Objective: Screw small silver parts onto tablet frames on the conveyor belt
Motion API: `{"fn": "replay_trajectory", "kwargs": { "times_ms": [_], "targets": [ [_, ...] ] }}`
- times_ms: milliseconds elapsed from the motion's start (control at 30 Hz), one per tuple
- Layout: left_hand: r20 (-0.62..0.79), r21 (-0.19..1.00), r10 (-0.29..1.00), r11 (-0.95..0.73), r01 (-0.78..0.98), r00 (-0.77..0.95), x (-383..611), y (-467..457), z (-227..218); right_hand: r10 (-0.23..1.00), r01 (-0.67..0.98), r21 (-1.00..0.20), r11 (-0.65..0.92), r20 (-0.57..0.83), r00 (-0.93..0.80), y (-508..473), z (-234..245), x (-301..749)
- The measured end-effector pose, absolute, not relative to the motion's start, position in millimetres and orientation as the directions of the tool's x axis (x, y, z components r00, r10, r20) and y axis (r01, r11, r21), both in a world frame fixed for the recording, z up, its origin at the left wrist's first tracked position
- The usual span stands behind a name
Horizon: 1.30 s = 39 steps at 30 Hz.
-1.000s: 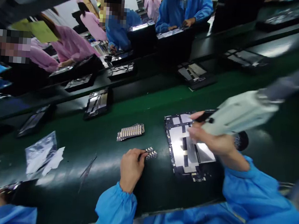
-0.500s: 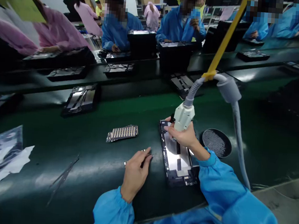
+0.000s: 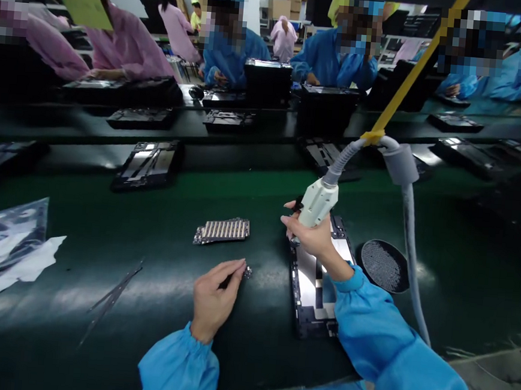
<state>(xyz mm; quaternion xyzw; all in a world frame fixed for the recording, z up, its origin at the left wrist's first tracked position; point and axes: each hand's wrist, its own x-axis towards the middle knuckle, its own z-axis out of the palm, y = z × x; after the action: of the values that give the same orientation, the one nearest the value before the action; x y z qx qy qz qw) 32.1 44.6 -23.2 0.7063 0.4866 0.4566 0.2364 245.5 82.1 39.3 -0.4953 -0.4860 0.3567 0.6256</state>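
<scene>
My right hand (image 3: pixel 311 238) is wrapped round a white electric screwdriver (image 3: pixel 317 202) hung from a grey hose, its tip over the upper left corner of an opened tablet chassis (image 3: pixel 315 277) lying on the green belt. My left hand (image 3: pixel 214 299) is curled in a pinch, thumb and fingers on a small dark component strip (image 3: pixel 248 272) on the belt left of the chassis. A larger strip of parts (image 3: pixel 222 230) lies further out. A round black dish of screws (image 3: pixel 382 264) sits right of the chassis.
Tweezers (image 3: pixel 110 297) and crumpled plastic bags (image 3: pixel 6 247) lie at the left. Other open chassis (image 3: pixel 148 163) rest on the far side of the belt. People in blue and pink coats work at black trays across the line. A yellow cable (image 3: pixel 409 74) holds the hose.
The view swung and steadied. My right hand brought the screwdriver upright over the chassis. My left hand drew back slightly, still pinching the small strip.
</scene>
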Motion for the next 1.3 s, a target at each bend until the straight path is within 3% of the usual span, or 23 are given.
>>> {"fn": "replay_trajectory", "kwargs": {
  "times_ms": [167,433,533,800,967,1033,1133,1200,1300],
  "targets": [
    [0.33,0.867,0.943,-0.281,0.411,-0.051,34,41,-23,0.915,0.016,-0.959,0.281,0.273,0.296,84,33,249],
    [0.304,0.936,0.95,-0.281,0.213,-0.079,35,41,-16,0.916,0.021,-0.961,0.275,0.268,0.297,85,34,245],
    [0.249,0.95,0.966,-0.23,0.213,-0.071,33,39,-15,0.928,0.037,-0.966,0.256,0.256,0.271,83,33,243],
    [0.297,0.912,0.954,-0.298,0.281,0.048,39,38,-16,0.929,0.07,-0.968,0.241,0.251,0.272,83,26,235],
    [0.226,0.922,0.973,-0.226,0.313,0.038,40,30,-21,0.889,0.039,-0.94,0.338,0.333,0.314,66,57,252],
    [0.276,0.878,0.956,-0.294,0.378,0.103,41,24,-17,0.888,0.022,-0.926,0.376,0.367,0.276,40,72,275],
    [0.439,0.732,0.816,-0.568,0.376,0.376,51,14,-12,0.922,-0.051,-0.926,0.373,0.363,0.137,-16,79,320],
    [0.555,0.608,0.612,-0.761,0.227,0.564,67,6,-14,0.941,-0.057,-0.939,0.338,0.338,0.024,-56,74,349],
    [0.661,0.36,0.295,-0.931,0.053,0.689,96,-4,-29,0.97,0.057,-0.982,0.18,0.167,-0.179,-101,58,375]
  ]
}}
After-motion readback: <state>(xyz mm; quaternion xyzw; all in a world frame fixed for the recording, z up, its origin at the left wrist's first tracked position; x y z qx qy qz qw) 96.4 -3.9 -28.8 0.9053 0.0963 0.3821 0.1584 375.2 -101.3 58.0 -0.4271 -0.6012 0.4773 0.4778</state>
